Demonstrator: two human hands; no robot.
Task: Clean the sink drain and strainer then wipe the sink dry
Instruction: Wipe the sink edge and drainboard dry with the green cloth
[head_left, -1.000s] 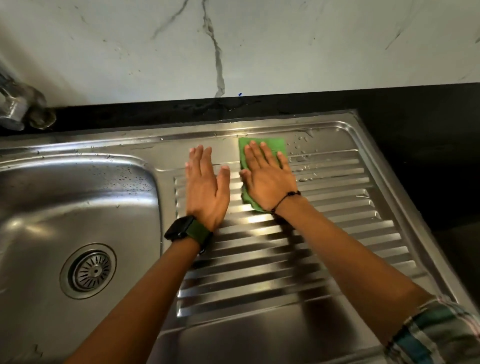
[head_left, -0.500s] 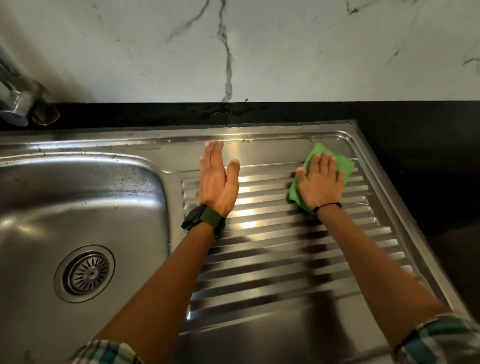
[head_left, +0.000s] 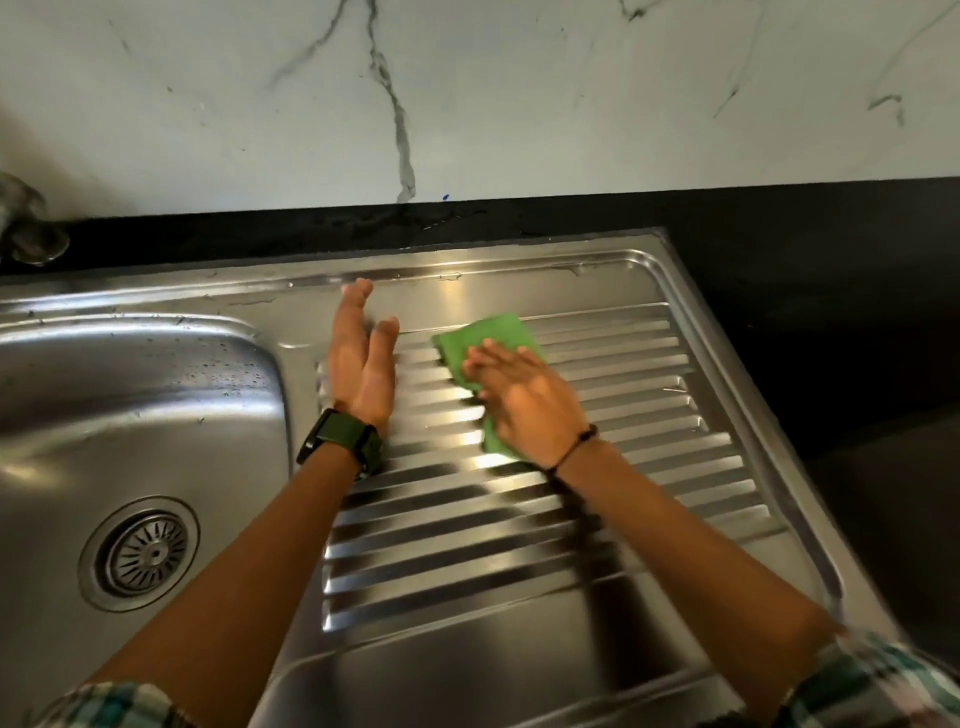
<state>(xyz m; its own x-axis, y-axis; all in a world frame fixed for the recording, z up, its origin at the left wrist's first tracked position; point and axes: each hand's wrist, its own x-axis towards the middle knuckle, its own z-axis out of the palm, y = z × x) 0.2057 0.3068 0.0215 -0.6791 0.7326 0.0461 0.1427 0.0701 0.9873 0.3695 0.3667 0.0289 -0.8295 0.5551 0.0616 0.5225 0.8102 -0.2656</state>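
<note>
A green cloth lies on the ribbed steel drainboard of the sink. My right hand presses flat on the cloth, fingers pointing up and left. My left hand rests on its edge on the drainboard just left of the cloth, fingers straight, holding nothing. The sink basin is at the left with water drops on its far wall. The round strainer sits in the drain at the basin's bottom.
A tap base stands at the far left on the black counter. The counter runs behind and to the right of the sink. A white marble wall rises behind it.
My right hand slid the cloth from the drainboard's far right corner back left toward my left hand. My left hand tilted up onto its edge.
</note>
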